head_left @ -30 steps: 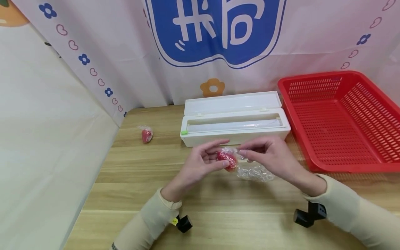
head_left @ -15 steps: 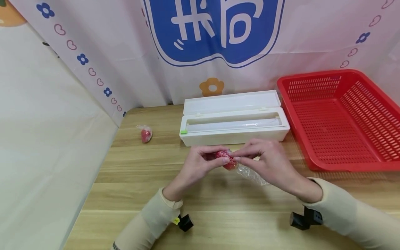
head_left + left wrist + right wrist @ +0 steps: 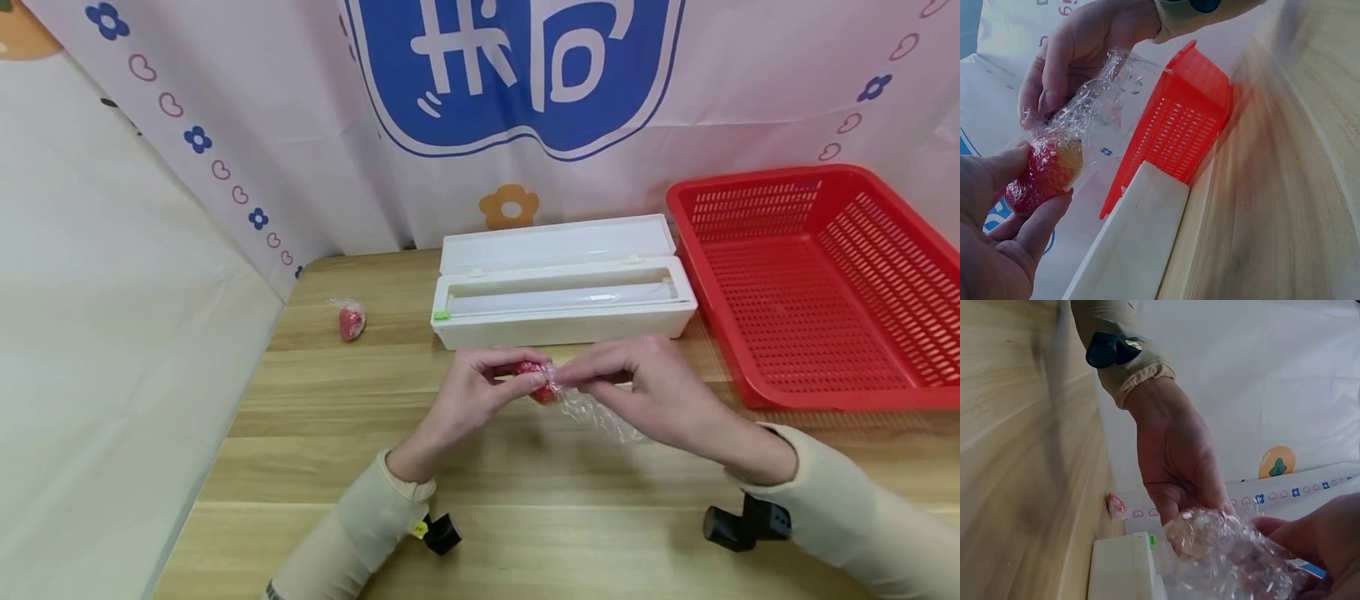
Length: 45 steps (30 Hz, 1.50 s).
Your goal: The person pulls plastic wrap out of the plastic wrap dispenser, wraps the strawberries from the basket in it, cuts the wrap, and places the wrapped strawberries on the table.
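My left hand holds a small red fruit with a yellowish end, gripped between thumb and fingers. Clear cling film covers the fruit and trails off it in a crumpled tail toward the right. At the gathered film beside the fruit, my right hand pinches with thumb and fingertips. Both hands are above the wooden table, in front of a white cling film dispenser with its lid up and a roll inside. Another wrapped red fruit lies at the table's back left.
A red plastic basket stands to the right of the dispenser, at the table's back right. Behind the table hangs a white printed curtain. A pale cloth borders the table's left side.
My right hand has moved in from the film's loose end to close against the fruit, bunching the film there. My left thumb has shifted up to the gathered film.
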{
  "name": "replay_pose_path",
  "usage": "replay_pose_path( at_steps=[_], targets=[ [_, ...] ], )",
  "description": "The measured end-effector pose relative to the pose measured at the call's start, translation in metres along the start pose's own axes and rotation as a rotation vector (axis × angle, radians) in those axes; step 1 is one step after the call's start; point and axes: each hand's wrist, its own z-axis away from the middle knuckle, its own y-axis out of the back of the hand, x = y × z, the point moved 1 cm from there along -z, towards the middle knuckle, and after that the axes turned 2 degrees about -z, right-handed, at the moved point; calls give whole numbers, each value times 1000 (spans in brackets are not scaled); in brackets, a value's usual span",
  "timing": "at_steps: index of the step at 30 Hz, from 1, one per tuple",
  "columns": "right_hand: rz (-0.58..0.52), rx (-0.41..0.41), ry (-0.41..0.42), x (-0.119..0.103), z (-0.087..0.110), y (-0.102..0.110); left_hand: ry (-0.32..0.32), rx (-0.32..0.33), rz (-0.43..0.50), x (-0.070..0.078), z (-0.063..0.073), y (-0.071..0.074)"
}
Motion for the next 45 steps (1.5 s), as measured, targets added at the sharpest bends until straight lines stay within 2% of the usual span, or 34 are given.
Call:
replay_pose_path(
  at_steps=[4, 9, 12, 15, 19, 22, 26, 30, 34, 38, 41, 45],
  targets=[
    [15, -32, 50, 1, -2, 4, -13, -20, 20, 0, 0, -1],
    [14, -42, 64, 2, -4, 4, -19, -41, 39, 1, -1, -5],
    [1, -42, 47, 3, -5, 1, 20, -51, 90, 2, -1, -7],
    [-14, -30, 12, 4, -5, -2, 87, -66, 169, 3, -1, -9],
    [-38, -19, -37, 7, -7, -4, 140, -113, 256, 3, 0, -10],
    [-59, -18, -70, 8, -8, -5, 120, -134, 245, 3, 1, -11],
    [-80, -24, -93, 10, -8, -6, 65, -136, 151, 2, 0, -11],
    [-110, -56, -75, 13, -7, -6, 44, -152, 131, 0, 0, -10],
    [-170, -100, -57, 17, -6, -2, 78, -169, 184, -1, 0, -7],
    [-204, -87, -72, 21, -4, -1, 119, -167, 210, 0, 0, -4],
    [-183, -57, -61, 22, -3, -2, 138, -164, 221, 2, -1, -4],
    [-123, -22, -19, 22, -2, -5, 167, -121, 261, 4, -1, -3]
  ],
)
